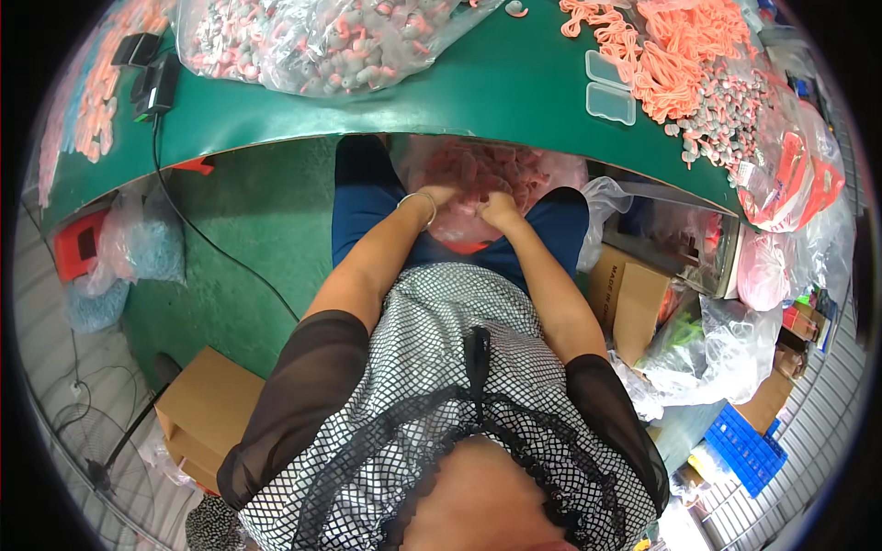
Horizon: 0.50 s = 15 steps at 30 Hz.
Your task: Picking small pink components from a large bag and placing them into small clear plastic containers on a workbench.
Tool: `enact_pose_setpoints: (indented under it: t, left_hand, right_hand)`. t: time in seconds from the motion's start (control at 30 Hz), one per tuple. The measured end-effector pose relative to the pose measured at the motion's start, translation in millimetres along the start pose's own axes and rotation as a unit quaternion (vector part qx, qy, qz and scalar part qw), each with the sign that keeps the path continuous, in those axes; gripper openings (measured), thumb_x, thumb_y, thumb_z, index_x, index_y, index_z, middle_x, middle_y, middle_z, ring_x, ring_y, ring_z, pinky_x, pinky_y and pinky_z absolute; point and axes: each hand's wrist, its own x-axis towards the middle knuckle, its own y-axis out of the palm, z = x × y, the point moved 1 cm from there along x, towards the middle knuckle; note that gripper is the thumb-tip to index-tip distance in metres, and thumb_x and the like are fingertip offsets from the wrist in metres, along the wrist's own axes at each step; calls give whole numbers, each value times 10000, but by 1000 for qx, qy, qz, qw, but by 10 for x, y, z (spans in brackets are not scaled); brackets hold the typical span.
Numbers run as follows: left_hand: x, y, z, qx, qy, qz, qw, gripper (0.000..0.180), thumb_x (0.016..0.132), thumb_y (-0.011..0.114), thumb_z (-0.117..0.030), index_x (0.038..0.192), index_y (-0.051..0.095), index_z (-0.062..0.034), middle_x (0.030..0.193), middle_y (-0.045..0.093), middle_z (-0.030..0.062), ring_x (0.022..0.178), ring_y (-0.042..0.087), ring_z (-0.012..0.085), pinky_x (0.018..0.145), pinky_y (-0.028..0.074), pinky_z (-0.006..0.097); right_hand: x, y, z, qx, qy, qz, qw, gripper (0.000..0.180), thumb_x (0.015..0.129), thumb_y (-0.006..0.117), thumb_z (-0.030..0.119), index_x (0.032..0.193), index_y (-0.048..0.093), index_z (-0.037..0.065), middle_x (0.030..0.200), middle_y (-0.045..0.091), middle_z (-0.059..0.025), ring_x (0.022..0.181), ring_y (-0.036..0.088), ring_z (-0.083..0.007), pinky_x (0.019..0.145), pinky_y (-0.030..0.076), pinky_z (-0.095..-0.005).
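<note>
A clear plastic bag (450,228) full of small dark pink pieces (501,168) rests between my knees, partly beneath the table's front edge. My left hand (437,195), with a pale bangle (422,204) at the wrist, reaches to the bag's left side; its fingers are hidden at the pieces. On the other side my right hand (499,210) is closed at the near right of the pieces, with its fingers curled. What lies inside that grip is too small to make out. Both hands are close together, a short gap between them.
Across the green table (514,83) lie a big bag of grey-and-pink pieces (322,50), orange cords (694,41), loose grey-and-pink pieces (721,115) and a small clear box (610,103). A black cable (216,246) hangs at left. Cardboard boxes (216,404) (640,308) stand either side.
</note>
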Motion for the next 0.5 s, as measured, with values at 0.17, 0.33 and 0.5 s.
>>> enact_pose_setpoints:
  t: [0.17, 0.33, 0.5]
  left_hand:
    - [-379, -142, -393, 6, 0, -3, 1000, 292, 897, 672, -198, 1121, 650, -13, 912, 673, 35, 749, 577, 122, 605, 480, 303]
    - [-922, -88, -829, -52, 101, 100, 988, 314, 906, 657, -161, 1179, 638, -6, 966, 664, 44, 841, 594, 114, 686, 504, 289]
    - [-1773, 7, -1965, 42, 384, 197, 901, 297, 920, 649, -156, 1172, 641, 1, 981, 669, 57, 900, 625, 132, 815, 514, 296]
  right_hand:
    - [-420, -670, -12, 294, -70, -78, 950, 190, 892, 665, 112, 1033, 700, -9, 896, 727, -86, 808, 669, -119, 711, 534, -264]
    - [-1117, -2186, 560, 191, -245, -343, 887, 75, 837, 671, 1, 907, 697, 6, 850, 684, -68, 692, 617, -112, 620, 486, -249]
    - [-1286, -2734, 947, 2, -259, -450, 854, 183, 807, 691, 5, 987, 684, 40, 836, 628, -72, 753, 613, -235, 682, 485, -335]
